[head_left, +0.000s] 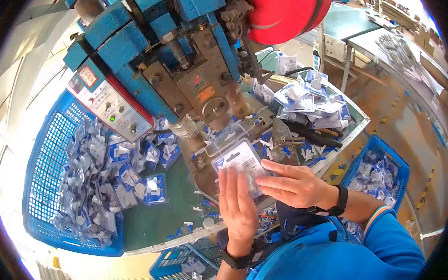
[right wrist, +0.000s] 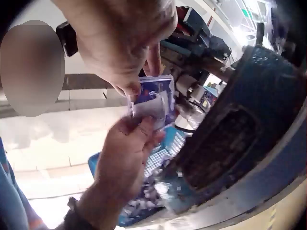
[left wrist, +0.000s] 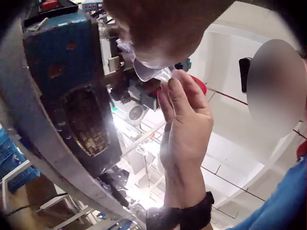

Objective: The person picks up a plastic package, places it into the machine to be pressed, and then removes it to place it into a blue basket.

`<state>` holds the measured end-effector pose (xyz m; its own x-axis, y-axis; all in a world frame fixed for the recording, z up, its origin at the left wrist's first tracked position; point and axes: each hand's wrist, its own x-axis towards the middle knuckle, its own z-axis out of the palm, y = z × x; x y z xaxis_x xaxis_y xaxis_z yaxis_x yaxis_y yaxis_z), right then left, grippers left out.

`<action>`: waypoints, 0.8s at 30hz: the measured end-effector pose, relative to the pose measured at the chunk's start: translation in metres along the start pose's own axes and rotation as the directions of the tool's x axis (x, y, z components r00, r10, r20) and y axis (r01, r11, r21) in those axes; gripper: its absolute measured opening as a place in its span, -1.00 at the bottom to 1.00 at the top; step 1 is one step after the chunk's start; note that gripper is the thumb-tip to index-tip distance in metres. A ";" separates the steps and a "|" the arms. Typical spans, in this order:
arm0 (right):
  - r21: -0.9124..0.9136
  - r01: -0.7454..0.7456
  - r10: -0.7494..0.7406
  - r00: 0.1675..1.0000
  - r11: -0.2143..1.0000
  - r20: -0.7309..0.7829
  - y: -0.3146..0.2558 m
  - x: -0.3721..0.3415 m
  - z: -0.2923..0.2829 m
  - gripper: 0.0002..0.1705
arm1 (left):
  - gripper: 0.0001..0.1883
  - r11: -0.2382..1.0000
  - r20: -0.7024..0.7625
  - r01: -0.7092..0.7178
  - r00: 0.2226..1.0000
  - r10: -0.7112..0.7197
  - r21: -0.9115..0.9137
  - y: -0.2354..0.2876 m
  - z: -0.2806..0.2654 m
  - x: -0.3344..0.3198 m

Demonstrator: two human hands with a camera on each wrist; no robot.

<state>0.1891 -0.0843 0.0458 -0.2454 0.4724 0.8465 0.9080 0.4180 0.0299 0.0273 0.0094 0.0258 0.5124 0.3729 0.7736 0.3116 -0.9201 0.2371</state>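
Both hands hold a clear blister pack (head_left: 240, 157) with a blue and white printed card and a barcode, in front of the press. My left hand (head_left: 237, 205) grips its near left part, fingers lying over the back; in the right wrist view the left hand (right wrist: 127, 148) has its thumb on the pack (right wrist: 153, 103). My right hand (head_left: 297, 187) pinches the right edge, and the left wrist view shows the right hand (left wrist: 187, 124) with fingertips and thumb together at that edge. Part of the pack is hidden behind the fingers.
A blue press (head_left: 153, 52) with a control panel (head_left: 111, 108) stands ahead. At left, a blue basket (head_left: 47, 149) holds many packs; more packs (head_left: 313, 100) are heaped at right. Another basket (head_left: 400, 166) stands lower right. Small white and blue scraps (head_left: 313, 151) litter the table.
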 end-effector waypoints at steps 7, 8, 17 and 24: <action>0.527 -0.490 0.537 0.841 0.694 0.075 -0.019 0.018 -0.010 -0.49 | -0.53 -0.555 0.486 0.119 0.653 -0.581 -0.823 0.015 -0.017 -0.033; 0.574 -0.539 0.576 0.806 0.617 0.137 -0.021 0.017 -0.008 -0.53 | -0.53 -0.570 0.494 0.120 0.660 -0.566 -0.813 0.013 -0.016 -0.039; 0.644 -0.638 0.665 0.700 0.421 0.259 -0.032 0.011 0.007 -0.61 | -0.54 -0.530 0.535 0.240 0.669 -0.517 -0.813 0.030 -0.018 -0.052; 0.216 -0.653 0.606 0.756 0.726 0.248 -0.011 -0.016 -0.095 -0.69 | -0.69 0.089 0.721 0.822 0.540 -0.434 -0.562 0.004 -0.052 -0.047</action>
<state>0.2150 -0.1701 0.0824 0.2805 0.8025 0.5266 0.7462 0.1627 -0.6455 -0.0366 -0.0182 0.0211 0.7186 0.6868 -0.1088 -0.0006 0.1570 0.9876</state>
